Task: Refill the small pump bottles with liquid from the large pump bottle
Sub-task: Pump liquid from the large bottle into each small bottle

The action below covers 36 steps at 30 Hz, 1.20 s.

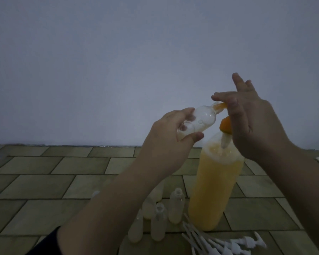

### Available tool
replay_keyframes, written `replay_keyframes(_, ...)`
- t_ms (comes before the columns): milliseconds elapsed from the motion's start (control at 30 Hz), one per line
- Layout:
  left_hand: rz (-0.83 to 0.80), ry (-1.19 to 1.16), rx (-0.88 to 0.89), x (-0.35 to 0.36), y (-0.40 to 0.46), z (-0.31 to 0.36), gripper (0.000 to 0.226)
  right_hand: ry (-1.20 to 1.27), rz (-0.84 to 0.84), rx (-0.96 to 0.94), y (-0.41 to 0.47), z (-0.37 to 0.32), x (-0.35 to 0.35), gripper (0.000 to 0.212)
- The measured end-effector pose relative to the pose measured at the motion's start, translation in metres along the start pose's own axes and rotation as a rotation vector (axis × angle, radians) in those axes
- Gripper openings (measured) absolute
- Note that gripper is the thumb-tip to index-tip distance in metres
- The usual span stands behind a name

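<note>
Fingers (190,115) of the left hand (166,142) are curled round a small clear bottle (73,119), thumb underneath, gripping it tipped on its side with the open neck pointing to about two o'clock, right up against the orange spout (274,106) of the large pump bottle (215,184). Over on the right hand (256,122), the fingers are mostly straight and splayed, index laid along the top of the pump head and pressing it, nothing actually gripped. So this is the filling step: neck to nozzle, pump being worked, and a little pale liquid looks to be pooling in the low end of the small bottle, though the light is dim and I would not swear to it. The big bottle stands upright on the tiled floor (44,181), well filled with orange liquid. At about seven o'clock from its base, a cluster of small uncapped bottles (176,207) stands waiting; how full they are I cannot tell. At about five o'clock, just beside the base, lies a heap of white pump tops (228,243) with their dip tubes. Next, I would judge, it wants more steady strokes while the neck stays mated to the spout, or liquid goes on the floor; then the bottle set upright and a pump top fitted.
</note>
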<state>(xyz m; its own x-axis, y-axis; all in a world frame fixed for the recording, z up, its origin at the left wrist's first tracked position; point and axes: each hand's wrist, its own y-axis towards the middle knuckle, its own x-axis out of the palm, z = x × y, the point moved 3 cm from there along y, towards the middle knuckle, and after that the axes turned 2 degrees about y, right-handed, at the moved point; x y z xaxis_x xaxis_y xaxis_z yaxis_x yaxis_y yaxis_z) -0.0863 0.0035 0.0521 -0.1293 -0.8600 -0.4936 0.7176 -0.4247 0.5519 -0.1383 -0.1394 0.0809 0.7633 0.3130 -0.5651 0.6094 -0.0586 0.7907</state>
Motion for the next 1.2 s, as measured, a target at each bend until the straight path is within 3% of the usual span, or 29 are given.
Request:
replay_keyframes(200, -0.011, -0.003, 0.006, 0.006, 0.0, -0.001, 0.053, 0.018, 0.073, 0.057, -0.003, 0.006, 0.006, 0.05)
replay_keyframes(400, -0.018, 0.016, -0.001, 0.006, 0.0, -0.002, 0.052, 0.027, -0.007, 0.061, -0.004, 0.006, 0.006, 0.051)
replay_keyframes(600, 0.0, 0.026, 0.025, 0.004, 0.006, 0.0, 0.052, -0.022, 0.048, 0.015, 0.001, 0.01, 0.005, 0.075)
replay_keyframes(767, -0.028, 0.041, -0.004, 0.01, 0.001, -0.005, 0.053, -0.053, 0.002, 0.065, -0.007, 0.023, 0.019, 0.088)
replay_keyframes(933, 0.001, 0.039, 0.005, 0.003, 0.006, 0.002, 0.05, -0.001, 0.046, 0.018, 0.003, 0.009, 0.005, 0.072)
replay_keyframes(1200, -0.011, 0.059, -0.014, 0.009, 0.0, -0.001, 0.052, 0.006, 0.075, 0.051, -0.006, 0.024, 0.023, 0.079)
